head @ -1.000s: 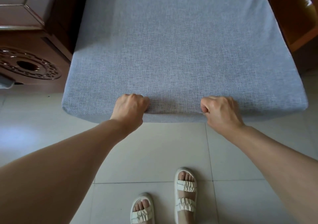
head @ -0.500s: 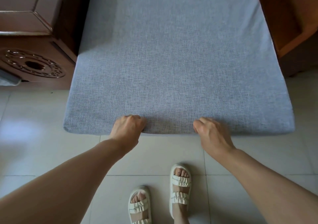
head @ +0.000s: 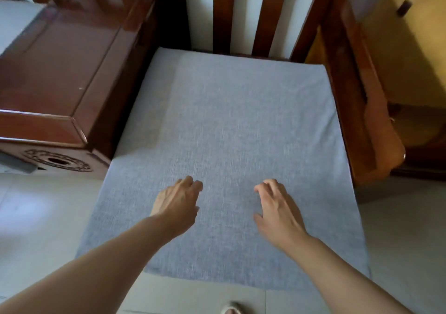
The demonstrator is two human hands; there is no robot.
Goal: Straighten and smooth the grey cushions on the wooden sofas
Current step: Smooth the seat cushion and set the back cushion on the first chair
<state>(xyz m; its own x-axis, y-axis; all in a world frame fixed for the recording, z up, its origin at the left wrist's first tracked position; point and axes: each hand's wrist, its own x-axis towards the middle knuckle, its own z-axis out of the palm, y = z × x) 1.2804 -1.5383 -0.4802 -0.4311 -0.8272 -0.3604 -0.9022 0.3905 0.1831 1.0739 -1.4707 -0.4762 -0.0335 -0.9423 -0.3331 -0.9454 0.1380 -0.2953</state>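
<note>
A grey fabric seat cushion lies flat on a dark wooden sofa chair, its back edge against the slatted backrest. My left hand is over the cushion's front half, left of centre, palm down with fingers loosely bent and holding nothing. My right hand mirrors it right of centre, fingers loosely curled above the fabric with nothing in its grasp. Whether the fingertips touch the fabric is unclear because of motion blur. The cushion's front edge overhangs toward the floor.
A dark wooden side table with a carved round opening stands at the left. The chair's wooden armrest runs along the right. Pale floor tiles surround the chair; a white sandal shows at the bottom.
Both hands released the cushion's front edge and moved forward over its top surface. The view tilted up, so the backrest and side table top now show.
</note>
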